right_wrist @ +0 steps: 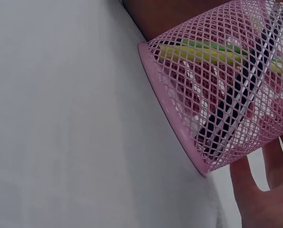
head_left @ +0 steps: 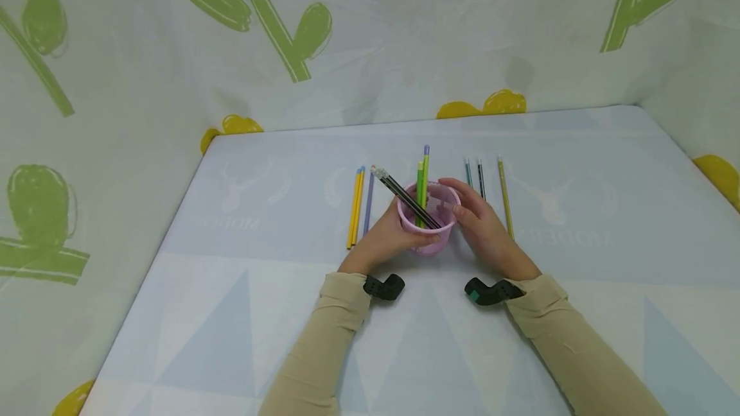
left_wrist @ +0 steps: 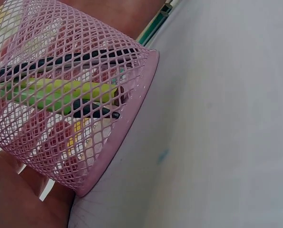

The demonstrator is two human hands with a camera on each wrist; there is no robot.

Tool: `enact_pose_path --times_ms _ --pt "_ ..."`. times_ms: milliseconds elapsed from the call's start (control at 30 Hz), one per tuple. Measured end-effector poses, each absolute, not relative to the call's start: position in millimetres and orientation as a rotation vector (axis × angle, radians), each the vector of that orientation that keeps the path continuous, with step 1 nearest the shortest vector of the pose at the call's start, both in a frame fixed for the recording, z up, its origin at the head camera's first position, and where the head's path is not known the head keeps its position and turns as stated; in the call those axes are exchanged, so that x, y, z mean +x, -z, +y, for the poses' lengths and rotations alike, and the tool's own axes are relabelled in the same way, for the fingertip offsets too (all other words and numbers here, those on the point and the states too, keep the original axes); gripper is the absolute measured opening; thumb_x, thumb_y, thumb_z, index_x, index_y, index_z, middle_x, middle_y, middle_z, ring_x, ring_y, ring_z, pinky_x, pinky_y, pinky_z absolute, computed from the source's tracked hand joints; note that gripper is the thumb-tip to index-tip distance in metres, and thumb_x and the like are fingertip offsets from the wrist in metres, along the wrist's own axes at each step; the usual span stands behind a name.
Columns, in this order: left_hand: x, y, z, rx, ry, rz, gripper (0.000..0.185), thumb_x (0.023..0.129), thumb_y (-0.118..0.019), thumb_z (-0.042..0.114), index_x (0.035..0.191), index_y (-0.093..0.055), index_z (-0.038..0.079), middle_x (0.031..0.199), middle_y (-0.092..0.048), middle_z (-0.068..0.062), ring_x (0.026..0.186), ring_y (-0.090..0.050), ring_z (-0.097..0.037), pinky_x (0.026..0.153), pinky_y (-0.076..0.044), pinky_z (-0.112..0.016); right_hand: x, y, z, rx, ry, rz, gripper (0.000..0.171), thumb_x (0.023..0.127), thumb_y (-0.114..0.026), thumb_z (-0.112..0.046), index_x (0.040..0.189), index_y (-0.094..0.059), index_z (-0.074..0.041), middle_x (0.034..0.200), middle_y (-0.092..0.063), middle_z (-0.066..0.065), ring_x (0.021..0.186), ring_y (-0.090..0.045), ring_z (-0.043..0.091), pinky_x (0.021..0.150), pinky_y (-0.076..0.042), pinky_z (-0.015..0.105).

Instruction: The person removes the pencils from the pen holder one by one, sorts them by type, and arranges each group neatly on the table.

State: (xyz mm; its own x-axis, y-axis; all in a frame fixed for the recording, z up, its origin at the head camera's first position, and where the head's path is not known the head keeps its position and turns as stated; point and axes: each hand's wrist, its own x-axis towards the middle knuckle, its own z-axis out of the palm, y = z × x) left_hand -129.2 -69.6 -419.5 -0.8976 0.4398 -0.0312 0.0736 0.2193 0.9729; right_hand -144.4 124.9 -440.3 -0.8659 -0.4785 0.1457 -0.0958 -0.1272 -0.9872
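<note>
We grip the pink mesh cup [head_left: 429, 226] with both hands: left hand [head_left: 384, 239] curled round its left side, right hand [head_left: 484, 230] round its right. It stands mid-worktop [head_left: 231, 313], holding green pencils [head_left: 423, 182] and black pencils [head_left: 405, 198]. Loose pencils [head_left: 357, 207] lie either side.

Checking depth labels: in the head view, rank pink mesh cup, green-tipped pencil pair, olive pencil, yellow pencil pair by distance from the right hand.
1. pink mesh cup: touching the right hand, on its left.
2. green-tipped pencil pair: just beyond the fingers.
3. olive pencil: beside the hand's right edge; close call with 2.
4. yellow pencil pair: far left, past the cup.
</note>
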Motion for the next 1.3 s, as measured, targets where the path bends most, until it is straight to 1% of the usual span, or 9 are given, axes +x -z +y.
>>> enact_pose_path --times_ms 200,333,500,633,733,933,1033,1167,1300 --pt "-128 419 -72 0.445 -1.689 2.218 0.086 0.07 -0.076 0.022 0.137 -0.022 0.027 0.134 -0.038 -0.001 0.118 -0.038 -0.012 0.095 -0.035 -0.033 -140 430 122 -0.6 2.012 2.139 0.038 0.093 -0.046 -0.015 0.13 -0.042 -0.015 0.133 -0.043 0.001 0.126 -0.032 0.015 0.103 -0.024 0.041" --pt "-129 419 -72 0.444 -1.701 2.225 0.088 0.069 -0.077 0.021 0.138 -0.021 0.026 0.132 -0.039 0.0 0.117 -0.04 -0.012 0.096 -0.034 -0.032 -136 420 118 -0.637 2.05 2.261 0.037 0.089 -0.053 -0.011 0.126 -0.047 -0.006 0.128 -0.046 0.005 0.122 -0.038 0.017 0.1 -0.031 0.039" --pt "-131 420 -73 0.455 -1.712 2.217 0.089 0.069 -0.077 0.021 0.138 -0.021 0.026 0.132 -0.04 -0.002 0.116 -0.041 -0.012 0.096 -0.034 -0.03 -133 411 113 -0.751 2.114 2.349 0.035 0.085 -0.057 -0.001 0.118 -0.05 0.005 0.123 -0.047 0.013 0.118 -0.04 0.019 0.1 -0.029 0.044" --pt "-131 420 -73 0.449 -1.715 2.207 0.089 0.069 -0.077 0.022 0.138 -0.021 0.025 0.132 -0.04 -0.003 0.115 -0.042 -0.011 0.096 -0.034 -0.03 -131 405 110 -0.806 2.115 2.422 0.032 0.082 -0.058 0.005 0.113 -0.052 0.007 0.12 -0.047 0.014 0.116 -0.041 0.018 0.1 -0.03 0.038" --pt "-131 420 -73 0.453 -1.721 2.206 0.089 0.069 -0.077 0.021 0.138 -0.02 0.024 0.133 -0.039 -0.005 0.115 -0.042 -0.011 0.097 -0.034 -0.031 -128 401 109 -0.846 2.109 2.466 0.031 0.081 -0.057 0.008 0.112 -0.053 0.008 0.118 -0.048 0.015 0.114 -0.043 0.019 0.1 -0.03 0.031" --pt "-131 421 -72 0.481 -1.726 2.199 0.087 0.07 -0.076 0.021 0.137 -0.022 0.023 0.132 -0.04 -0.007 0.114 -0.043 -0.014 0.094 -0.036 -0.029 -121 393 105 -0.889 1.931 2.675 0.031 0.079 -0.052 0.013 0.106 -0.059 0.002 0.112 -0.054 0.01 0.108 -0.047 0.017 0.095 -0.036 0.026" --pt "-130 422 -72 0.486 -1.725 2.197 0.086 0.07 -0.076 0.021 0.137 -0.023 0.025 0.131 -0.041 -0.005 0.113 -0.043 -0.012 0.093 -0.038 -0.027 -117 391 101 -0.912 1.803 2.766 0.034 0.078 -0.048 0.014 0.106 -0.06 -0.002 0.108 -0.056 0.008 0.101 -0.05 0.019 0.082 -0.041 0.021" --pt "-129 422 -72 0.51 -1.744 2.184 0.086 0.071 -0.075 0.018 0.138 -0.022 0.025 0.13 -0.041 0.001 0.116 -0.043 -0.016 0.093 -0.037 -0.026 -118 399 98 -1.003 1.726 2.785 0.036 0.08 -0.048 0.012 0.11 -0.059 -0.003 0.11 -0.056 0.008 0.092 -0.051 0.019 0.068 -0.039 0.02" --pt "-128 420 -73 0.535 -1.752 2.185 0.085 0.072 -0.074 0.018 0.138 -0.021 0.022 0.132 -0.038 0.004 0.116 -0.042 -0.014 0.095 -0.036 -0.028 -127 414 97 -1.138 1.629 2.858 0.033 0.081 -0.053 0.003 0.112 -0.059 -0.007 0.116 -0.055 0.006 0.102 -0.05 0.019 0.078 -0.04 0.027"
